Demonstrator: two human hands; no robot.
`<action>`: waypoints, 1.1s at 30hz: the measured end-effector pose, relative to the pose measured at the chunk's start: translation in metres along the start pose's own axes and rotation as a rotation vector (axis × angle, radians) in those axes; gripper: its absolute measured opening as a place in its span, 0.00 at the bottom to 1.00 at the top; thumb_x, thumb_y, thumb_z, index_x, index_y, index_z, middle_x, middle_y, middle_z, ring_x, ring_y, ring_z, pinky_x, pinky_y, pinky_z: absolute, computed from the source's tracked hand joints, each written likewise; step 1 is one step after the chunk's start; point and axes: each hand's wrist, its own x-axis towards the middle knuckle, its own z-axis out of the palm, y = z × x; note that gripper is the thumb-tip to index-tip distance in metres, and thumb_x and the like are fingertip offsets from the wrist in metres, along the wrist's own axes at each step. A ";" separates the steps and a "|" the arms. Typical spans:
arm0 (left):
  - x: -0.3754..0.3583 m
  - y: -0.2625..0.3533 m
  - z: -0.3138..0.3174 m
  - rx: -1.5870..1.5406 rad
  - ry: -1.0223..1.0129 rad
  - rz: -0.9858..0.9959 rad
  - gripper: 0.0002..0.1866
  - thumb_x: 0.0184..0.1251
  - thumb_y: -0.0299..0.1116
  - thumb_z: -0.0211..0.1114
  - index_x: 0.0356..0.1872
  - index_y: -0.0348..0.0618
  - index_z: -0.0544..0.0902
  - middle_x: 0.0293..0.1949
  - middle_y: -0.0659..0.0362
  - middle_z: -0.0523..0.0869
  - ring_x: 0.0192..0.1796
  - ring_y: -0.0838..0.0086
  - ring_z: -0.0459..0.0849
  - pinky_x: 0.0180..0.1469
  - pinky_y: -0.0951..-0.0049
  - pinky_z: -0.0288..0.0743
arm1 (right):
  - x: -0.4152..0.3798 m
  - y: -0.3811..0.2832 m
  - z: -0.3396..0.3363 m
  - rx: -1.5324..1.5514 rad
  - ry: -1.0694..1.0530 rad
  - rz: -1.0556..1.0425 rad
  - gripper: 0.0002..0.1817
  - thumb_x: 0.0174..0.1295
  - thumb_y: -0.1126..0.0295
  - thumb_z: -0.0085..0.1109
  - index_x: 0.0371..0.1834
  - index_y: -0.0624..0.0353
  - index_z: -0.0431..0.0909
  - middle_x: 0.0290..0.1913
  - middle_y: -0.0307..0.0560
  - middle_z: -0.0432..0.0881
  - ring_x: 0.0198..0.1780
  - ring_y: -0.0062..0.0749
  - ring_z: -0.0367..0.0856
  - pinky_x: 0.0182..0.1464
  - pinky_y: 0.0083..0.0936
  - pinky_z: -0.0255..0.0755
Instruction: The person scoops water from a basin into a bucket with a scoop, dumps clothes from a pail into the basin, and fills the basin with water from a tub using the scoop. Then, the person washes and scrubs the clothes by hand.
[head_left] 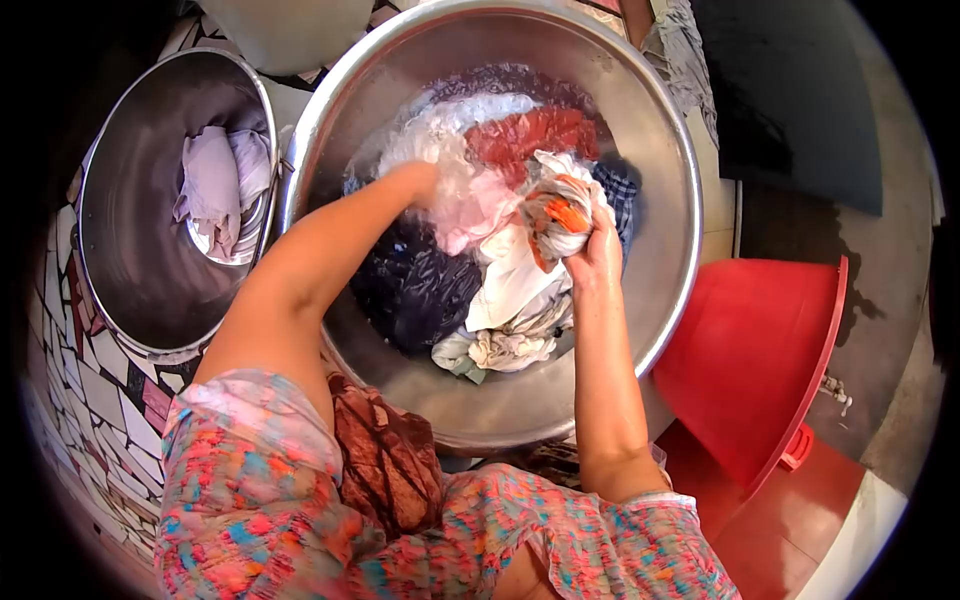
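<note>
A big steel basin (pixel 660 150) holds wet laundry in water: a red cloth (pixel 530 135), dark blue cloth (pixel 415 285), white and pink pieces. My right hand (pixel 592 250) grips a bunched white cloth with orange print (pixel 555 205), lifted a little above the pile. My left hand (pixel 425 185) is plunged into the water among the pink and white clothes; its fingers are hidden under the suds and cloth.
A second steel basin (pixel 130 250) at the left holds a smaller steel bowl with pale wrung cloth (pixel 215 185). A red plastic tub (pixel 760 350) leans at the right. A brown cloth (pixel 385 460) lies on my lap. Mosaic tiles cover the floor at left.
</note>
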 end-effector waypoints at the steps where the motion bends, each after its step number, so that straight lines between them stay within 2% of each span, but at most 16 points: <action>1: -0.010 0.013 -0.008 0.004 -0.108 0.115 0.16 0.43 0.38 0.68 0.34 0.42 0.85 0.37 0.47 0.83 0.41 0.63 0.83 0.44 0.64 0.76 | -0.003 -0.003 0.002 0.006 -0.015 -0.007 0.16 0.65 0.70 0.45 0.51 0.68 0.72 0.49 0.53 0.78 0.51 0.41 0.77 0.55 0.37 0.71; 3: -0.030 0.053 -0.001 -0.160 -0.469 0.189 0.12 0.44 0.38 0.65 0.24 0.38 0.84 0.27 0.50 0.84 0.31 0.62 0.83 0.35 0.63 0.76 | -0.002 -0.007 -0.003 0.046 -0.008 0.009 0.16 0.65 0.70 0.44 0.51 0.68 0.71 0.50 0.53 0.78 0.51 0.41 0.77 0.56 0.37 0.71; 5: -0.053 0.091 0.014 -0.177 -0.605 0.453 0.14 0.42 0.38 0.65 0.26 0.37 0.84 0.26 0.52 0.84 0.28 0.63 0.80 0.32 0.62 0.74 | -0.002 -0.013 -0.008 0.072 -0.033 -0.006 0.16 0.65 0.70 0.44 0.51 0.67 0.71 0.51 0.53 0.77 0.52 0.41 0.76 0.57 0.37 0.70; 6: -0.068 0.113 0.005 -0.110 -0.824 0.523 0.17 0.44 0.37 0.68 0.37 0.40 0.80 0.29 0.56 0.82 0.30 0.70 0.80 0.29 0.66 0.73 | -0.001 -0.016 -0.013 0.065 -0.023 -0.025 0.16 0.66 0.69 0.43 0.52 0.66 0.71 0.51 0.53 0.77 0.53 0.41 0.76 0.57 0.37 0.70; 9: -0.086 0.138 0.012 -0.144 -0.963 0.475 0.23 0.43 0.41 0.68 0.43 0.43 0.81 0.38 0.54 0.84 0.41 0.66 0.80 0.42 0.65 0.73 | -0.011 -0.027 -0.006 0.061 0.007 -0.054 0.17 0.66 0.68 0.42 0.53 0.65 0.71 0.53 0.53 0.76 0.54 0.42 0.75 0.59 0.39 0.68; 11: -0.059 0.130 -0.004 0.155 -0.552 0.648 0.23 0.46 0.45 0.66 0.43 0.44 0.82 0.40 0.52 0.84 0.41 0.61 0.81 0.41 0.63 0.74 | -0.020 -0.031 -0.001 0.054 -0.010 -0.071 0.17 0.67 0.68 0.39 0.54 0.65 0.70 0.54 0.53 0.75 0.56 0.43 0.73 0.61 0.41 0.66; 14: 0.014 0.072 -0.034 -0.299 0.303 0.102 0.16 0.53 0.44 0.62 0.34 0.41 0.82 0.35 0.48 0.84 0.41 0.56 0.82 0.42 0.59 0.75 | -0.022 -0.036 -0.011 0.044 0.012 -0.092 0.18 0.67 0.67 0.37 0.54 0.65 0.70 0.54 0.53 0.75 0.57 0.43 0.73 0.62 0.41 0.65; 17: 0.020 0.034 -0.080 -0.241 0.421 -0.115 0.49 0.42 0.53 0.70 0.67 0.47 0.59 0.67 0.38 0.55 0.66 0.45 0.61 0.64 0.60 0.61 | -0.021 -0.032 -0.019 0.047 0.087 -0.121 0.18 0.68 0.67 0.35 0.54 0.65 0.70 0.55 0.53 0.75 0.57 0.42 0.72 0.62 0.40 0.65; 19: 0.038 0.017 -0.069 -0.391 0.352 -0.147 0.56 0.37 0.55 0.73 0.69 0.50 0.53 0.68 0.37 0.46 0.68 0.44 0.55 0.66 0.60 0.56 | -0.015 -0.028 -0.027 0.181 0.058 -0.108 0.14 0.67 0.69 0.44 0.50 0.64 0.72 0.50 0.51 0.77 0.53 0.39 0.76 0.57 0.37 0.70; 21: 0.049 0.020 -0.060 -0.564 0.237 -0.206 0.65 0.29 0.59 0.76 0.71 0.56 0.46 0.69 0.33 0.36 0.71 0.43 0.47 0.69 0.63 0.51 | -0.010 -0.025 -0.030 0.197 0.076 -0.110 0.16 0.68 0.68 0.39 0.52 0.65 0.71 0.52 0.52 0.76 0.55 0.41 0.74 0.60 0.39 0.67; 23: 0.068 0.027 -0.026 -0.373 0.241 -0.115 0.64 0.31 0.57 0.77 0.71 0.48 0.48 0.67 0.30 0.42 0.70 0.42 0.49 0.69 0.60 0.51 | -0.004 -0.025 -0.038 0.193 0.104 -0.116 0.19 0.69 0.66 0.34 0.54 0.65 0.70 0.54 0.54 0.75 0.56 0.43 0.73 0.62 0.41 0.65; 24: 0.073 0.037 -0.010 -0.407 0.365 -0.123 0.50 0.39 0.52 0.75 0.66 0.52 0.61 0.67 0.36 0.50 0.66 0.50 0.61 0.64 0.60 0.61 | -0.001 -0.027 -0.045 0.224 0.104 -0.116 0.19 0.69 0.66 0.34 0.54 0.66 0.70 0.54 0.54 0.75 0.56 0.43 0.73 0.62 0.40 0.65; 25: 0.063 0.053 -0.007 -0.414 0.353 -0.122 0.50 0.39 0.52 0.75 0.66 0.52 0.61 0.67 0.36 0.50 0.66 0.50 0.61 0.64 0.60 0.61 | -0.004 -0.030 -0.044 0.248 0.103 -0.110 0.19 0.69 0.66 0.34 0.54 0.66 0.70 0.54 0.54 0.75 0.56 0.43 0.73 0.62 0.40 0.65; 26: 0.052 0.069 -0.010 -0.647 0.121 -0.074 0.38 0.44 0.45 0.71 0.59 0.49 0.67 0.63 0.40 0.59 0.62 0.53 0.67 0.60 0.59 0.64 | -0.008 -0.037 -0.041 0.258 0.171 -0.112 0.19 0.69 0.66 0.34 0.54 0.66 0.69 0.54 0.54 0.75 0.57 0.43 0.72 0.62 0.40 0.64; 29: 0.004 0.124 -0.013 -0.470 0.180 0.334 0.11 0.54 0.30 0.60 0.40 0.43 0.75 0.45 0.50 0.76 0.46 0.61 0.77 0.46 0.58 0.71 | -0.020 -0.064 -0.035 0.161 0.050 -0.216 0.20 0.69 0.65 0.34 0.54 0.66 0.69 0.55 0.54 0.74 0.58 0.43 0.72 0.62 0.41 0.64; 33: -0.056 0.171 -0.005 -0.283 0.063 0.696 0.12 0.49 0.27 0.58 0.37 0.47 0.72 0.37 0.51 0.73 0.37 0.56 0.78 0.37 0.58 0.73 | -0.040 -0.093 -0.012 0.039 -0.006 -0.367 0.20 0.68 0.65 0.38 0.58 0.65 0.66 0.58 0.53 0.72 0.60 0.42 0.70 0.63 0.40 0.64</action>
